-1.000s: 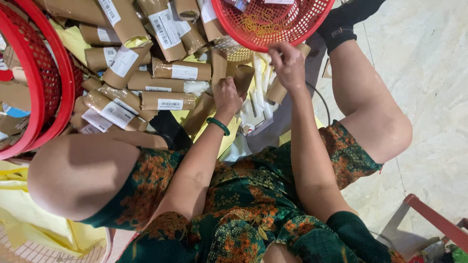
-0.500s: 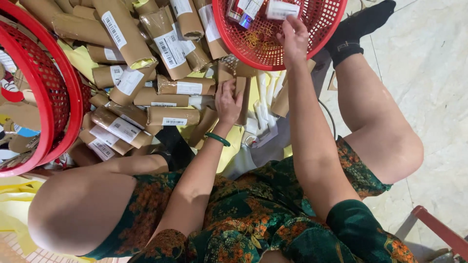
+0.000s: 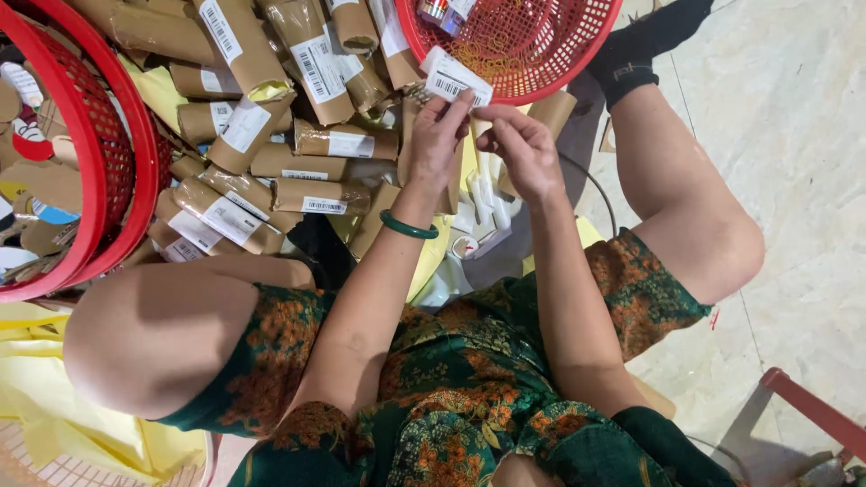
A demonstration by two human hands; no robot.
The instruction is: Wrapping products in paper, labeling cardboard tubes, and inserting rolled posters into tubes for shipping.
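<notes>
I sit on the floor in a green patterned dress. My left hand (image 3: pixel 439 135), with a green bangle (image 3: pixel 408 226) on its wrist, pinches a white barcode label (image 3: pixel 456 79) at chest height. My right hand (image 3: pixel 525 149) meets it from the right, fingertips closed on the same label's lower edge. Just beyond the hands lies a pile of brown paper-wrapped rolls (image 3: pixel 298 126) with white labels. A red mesh basket (image 3: pixel 532 54) sits right behind the label.
A second red mesh basket (image 3: pixel 99 153) holding flat cardboard pieces stands at the left. Yellow sheets (image 3: pixel 36 379) lie at the lower left beside my knee. A red-framed stool (image 3: pixel 812 415) stands at the lower right on the pale stone floor.
My right hand came back from the red basket with a white label. My left hand rose off the rolls to meet it, and both now hold the label together.
</notes>
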